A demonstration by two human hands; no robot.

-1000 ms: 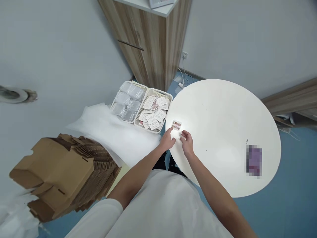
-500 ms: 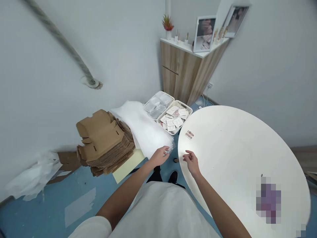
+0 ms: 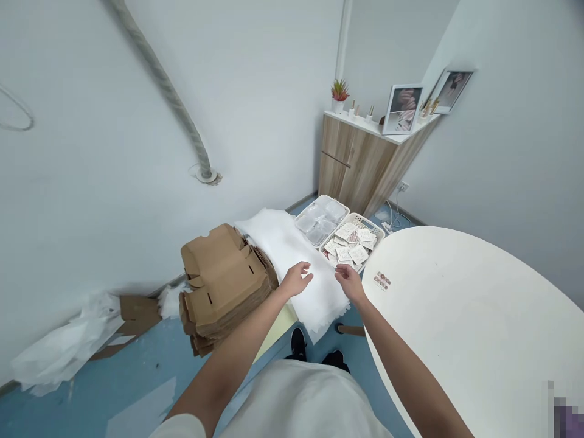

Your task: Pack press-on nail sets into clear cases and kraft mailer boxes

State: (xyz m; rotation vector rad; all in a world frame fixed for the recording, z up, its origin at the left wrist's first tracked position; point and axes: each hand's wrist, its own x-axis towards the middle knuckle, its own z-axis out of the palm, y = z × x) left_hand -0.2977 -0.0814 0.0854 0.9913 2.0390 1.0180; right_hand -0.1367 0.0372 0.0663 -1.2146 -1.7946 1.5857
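Note:
My left hand (image 3: 296, 279) hovers over the white foam sheets (image 3: 314, 298), its thumb and fingers apart and nothing between them. Across from it, my right hand (image 3: 349, 283) hangs at the right side of the sheets, near the table's edge; its fingers are bent but apart, and I see nothing in it. Just beyond the hands is a white basket (image 3: 379, 232) full of small printed cards (image 3: 345, 253). Beside that stands another basket (image 3: 345, 208) with clear plastic packets (image 3: 314, 219). A set of press-on nails (image 3: 382, 280) lies on the round white table (image 3: 460, 328).
Flattened brown cardboard boxes (image 3: 223, 274) are stacked left of the sheets. A wooden cabinet (image 3: 360, 164) with framed pictures (image 3: 403, 109) and a small plant (image 3: 339, 91) stands in the corner. White plastic wrapping (image 3: 68, 347) lies along the left wall. A table leg (image 3: 352, 330) shows near my feet.
The view has swung left, so the table and cabinet sit further right. My right hand has moved off the table's rim toward the foam sheets and baskets.

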